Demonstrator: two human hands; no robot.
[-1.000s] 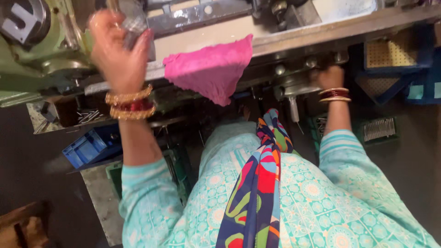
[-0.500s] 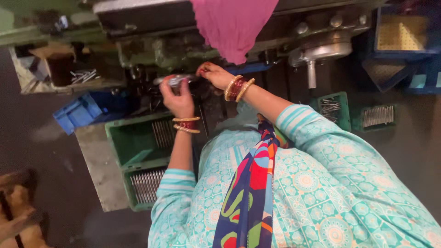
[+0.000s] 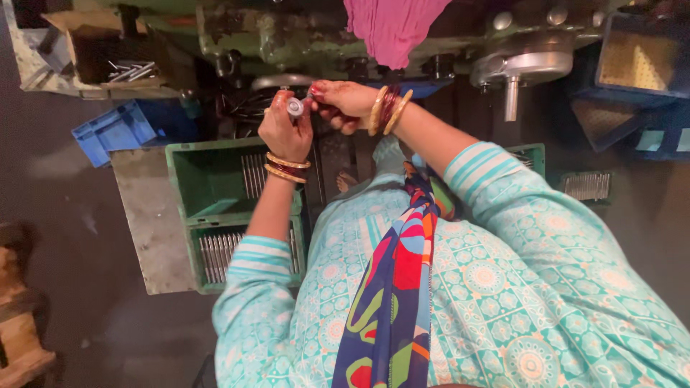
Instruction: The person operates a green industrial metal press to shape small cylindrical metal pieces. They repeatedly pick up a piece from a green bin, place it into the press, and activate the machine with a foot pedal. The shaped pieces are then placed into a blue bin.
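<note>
My left hand [image 3: 284, 131] grips a small round shiny metal part [image 3: 295, 107] in front of me, below the green machine [image 3: 287, 36]. My right hand [image 3: 343, 104] touches the same part from the right, its fingertips pinched at the part's edge. Both wrists wear gold and red bangles. Beneath my left hand stands a green crate [image 3: 208, 179] that holds rows of thin metal rods [image 3: 253, 174]. A second green crate [image 3: 215, 255] with more rods lies nearer to me.
A pink cloth [image 3: 392, 29] hangs from the machine's edge. A blue crate [image 3: 115, 129] sits at the left, a box with metal rods [image 3: 129, 70] above it. Blue trays [image 3: 640, 65] are at the right, and a metal handle [image 3: 512, 79] juts down.
My view has tilted further down toward the floor crates. My left hand came down from the machine top, and both hands have met on the small metal part.
</note>
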